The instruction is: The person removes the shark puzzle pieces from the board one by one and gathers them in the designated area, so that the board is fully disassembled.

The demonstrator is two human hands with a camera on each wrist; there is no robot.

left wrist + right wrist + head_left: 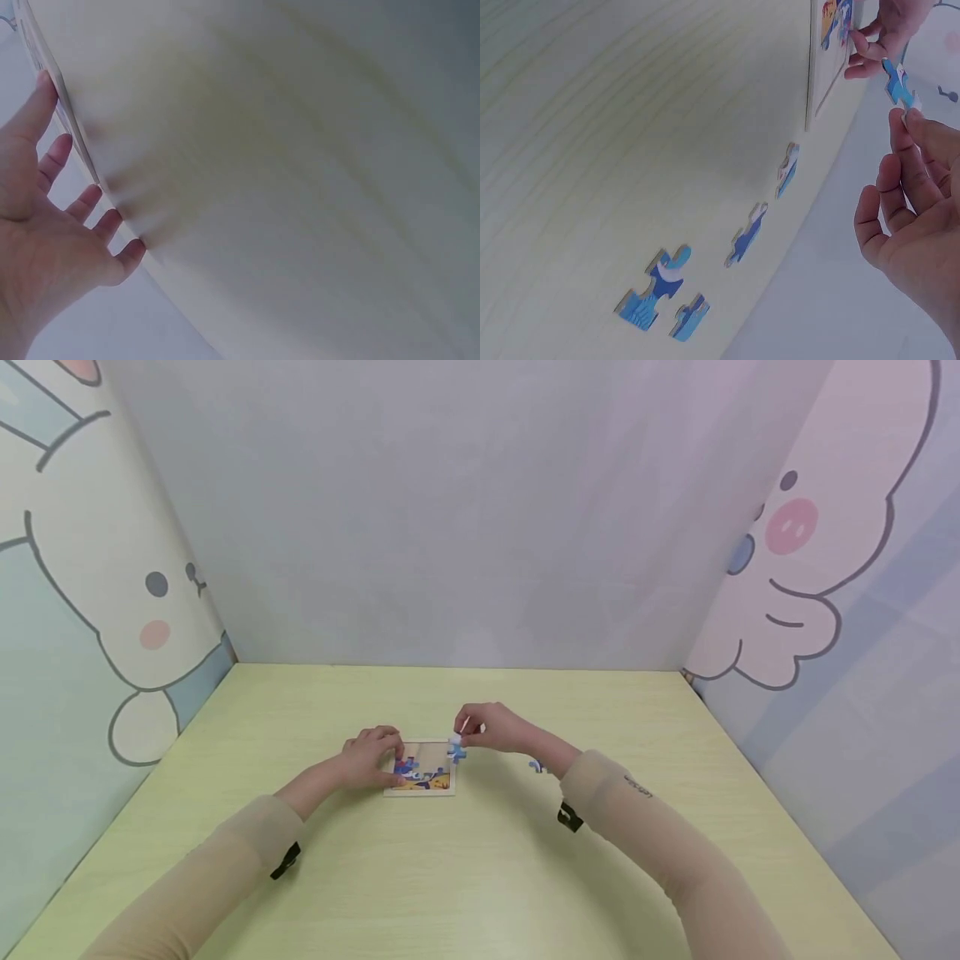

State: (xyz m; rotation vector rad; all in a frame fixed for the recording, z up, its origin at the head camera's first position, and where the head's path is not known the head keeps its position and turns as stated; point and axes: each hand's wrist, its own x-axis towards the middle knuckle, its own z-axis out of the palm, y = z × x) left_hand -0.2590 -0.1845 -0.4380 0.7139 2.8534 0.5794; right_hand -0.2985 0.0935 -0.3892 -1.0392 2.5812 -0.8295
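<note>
A wooden jigsaw tray [423, 793] lies on the table, its lower part filled with colourful pieces and bare wood showing in the upper part. My left hand [367, 757] rests at the tray's left side, thumb and fingers spread along the edge. In the left wrist view its thumb touches the tray rim [66, 101] and the other fingertips reach down near the table. Between thumb and index finger, my right hand [498, 727] pinches a blue-and-white puzzle piece [900, 84] over the tray's right edge. The other right fingers are loosely bent.
Several loose blue-and-white pieces [747, 235] lie on the table in the right wrist view. The right forearm partly covers these loose pieces [537, 767] in the head view. Walls with cartoon animals [795, 527] border the pale yellow tabletop [450, 868].
</note>
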